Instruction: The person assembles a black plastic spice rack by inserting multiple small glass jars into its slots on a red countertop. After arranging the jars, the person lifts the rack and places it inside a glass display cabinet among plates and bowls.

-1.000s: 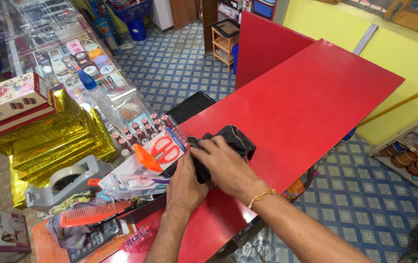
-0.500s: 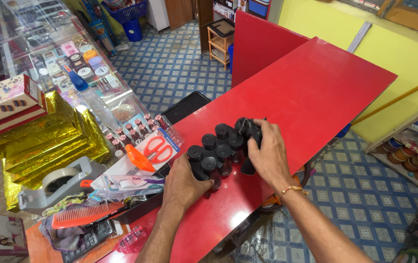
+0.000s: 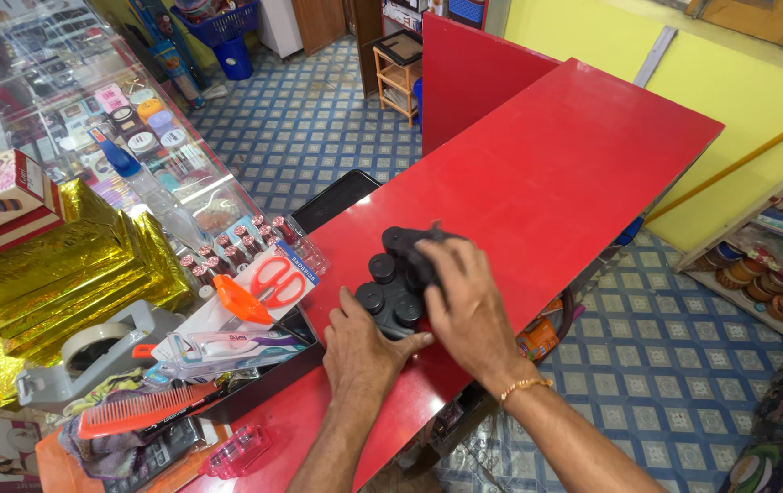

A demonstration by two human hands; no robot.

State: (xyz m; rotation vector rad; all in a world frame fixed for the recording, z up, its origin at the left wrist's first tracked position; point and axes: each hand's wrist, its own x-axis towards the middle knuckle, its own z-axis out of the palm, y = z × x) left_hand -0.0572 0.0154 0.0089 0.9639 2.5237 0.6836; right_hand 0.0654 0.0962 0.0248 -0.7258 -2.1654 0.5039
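A black studded mat (image 3: pixel 396 285) is lying on the red counter (image 3: pixel 546 173), running lengthwise away from the person. The left hand (image 3: pixel 361 342) is pinning its near edge with flat fingers; the right hand (image 3: pixel 464 306) is clamping its far part.

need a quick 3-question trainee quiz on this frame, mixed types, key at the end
1. True or false: both hands rest on the cluster of black round-capped containers on the red counter top.
2. Which lies nearest the left hand?
A. the grey tape dispenser
B. the packaged red-handled scissors
C. the orange comb
3. Fill in: the right hand wears a thin ____ bracelet at the wrist.

Key: 1 true; 2 B; 3 gold
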